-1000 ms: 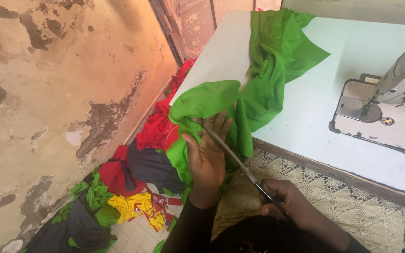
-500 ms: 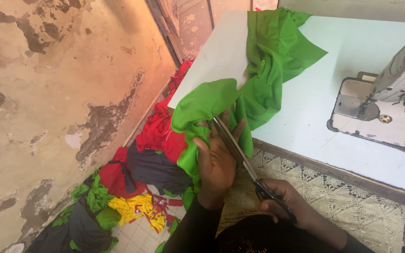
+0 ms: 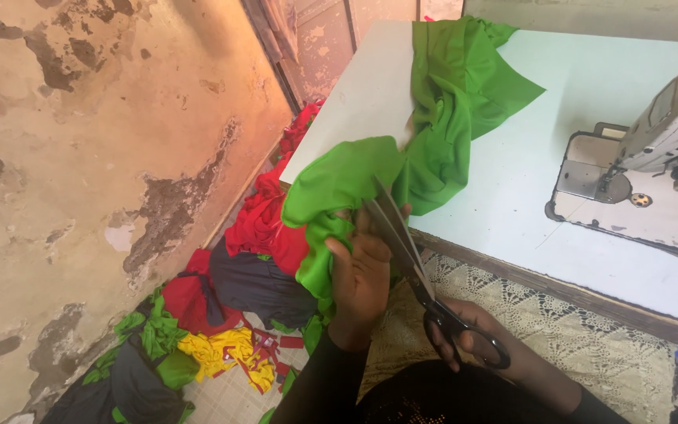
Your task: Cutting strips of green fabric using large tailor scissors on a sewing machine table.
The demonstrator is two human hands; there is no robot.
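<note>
Peeling, stained plaster is seen on the wall point(image 3: 80, 157) at the left, and a heap of red, black, yellow and green cloth scraps point(image 3: 213, 314) is lying on the tiled floor beneath it. At the right, a pale, flat sewing table point(image 3: 590, 102) is being taken up partly by a white sewing machine point(image 3: 653, 165) and partly by a bright green piece of fabric point(image 3: 449, 102), which is draped over the table's near edge. The hanging end of that fabric is being gripped by the left hand point(image 3: 362, 275), its fingers curled closed around the cloth. A pair of long steel scissors with black handles point(image 3: 413, 263) is being held by the right hand point(image 3: 480, 345), fingers through the loops, blades narrowly parted against the fabric just beside the left hand. A cream lace cloth point(image 3: 590, 353) is lying over the lap.
</note>
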